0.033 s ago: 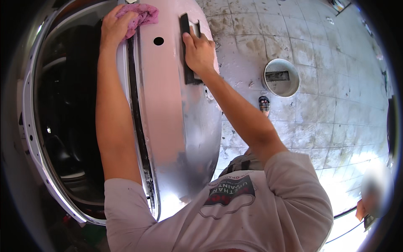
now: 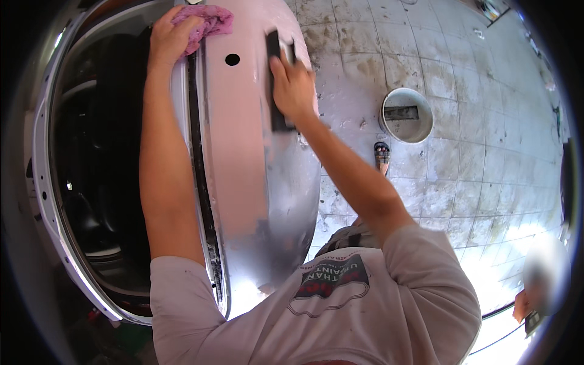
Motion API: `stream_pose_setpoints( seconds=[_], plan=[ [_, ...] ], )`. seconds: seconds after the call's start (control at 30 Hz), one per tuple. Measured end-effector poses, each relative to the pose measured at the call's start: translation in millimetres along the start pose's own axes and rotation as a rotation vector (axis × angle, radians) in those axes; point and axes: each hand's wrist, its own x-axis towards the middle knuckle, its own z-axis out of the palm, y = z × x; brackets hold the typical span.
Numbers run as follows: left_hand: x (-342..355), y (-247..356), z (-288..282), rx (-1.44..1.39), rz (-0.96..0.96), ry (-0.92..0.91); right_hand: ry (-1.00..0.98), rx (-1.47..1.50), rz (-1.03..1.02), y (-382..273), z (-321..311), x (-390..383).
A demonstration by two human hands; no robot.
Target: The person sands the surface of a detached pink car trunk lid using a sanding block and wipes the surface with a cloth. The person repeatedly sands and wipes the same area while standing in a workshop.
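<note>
My left hand (image 2: pixel 169 38) grips a pink cloth (image 2: pixel 214 20) and presses it on the top edge of an open car door (image 2: pixel 249 182). The door's outer panel is bare grey and pale, sanded, with a small round hole (image 2: pixel 232 59). My right hand (image 2: pixel 293 85) lies flat over a long black sanding block (image 2: pixel 277 119) and holds it against the panel, right of the hole. Both arms reach up from the lower edge.
The dark car interior (image 2: pixel 103 152) opens on the left, framed by the white door opening (image 2: pixel 55 231). On the stained tiled floor (image 2: pixel 474 121) at right stands a round white bucket (image 2: pixel 406 114). My sandalled foot (image 2: pixel 381 155) shows below it.
</note>
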Motion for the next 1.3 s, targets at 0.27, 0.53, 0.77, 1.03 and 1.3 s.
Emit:
stream_pose_setpoints(
  seconds=[0.27, 0.53, 0.77, 1.03, 1.3],
  plan=[
    [-10, 19, -19, -0.304, -0.035, -0.195, 0.025, 0.089, 0.116, -5, -2, -102],
    [-17, 30, -10, -0.344, 0.02, -0.102, -0.089, 0.197, 0.086, 28, -6, -68],
    [-7, 33, 3, -0.354, 0.135, -0.083, -0.056, 0.199, 0.153, -13, -24, -64],
    [-10, 40, -4, -0.513, 0.074, -0.245, -0.195, 0.188, 0.207, -3, -24, -67],
    [-11, 57, 0, -0.297, 0.033, -0.139, -0.035, 0.482, 0.28, -19, -1, 51]
  ],
)
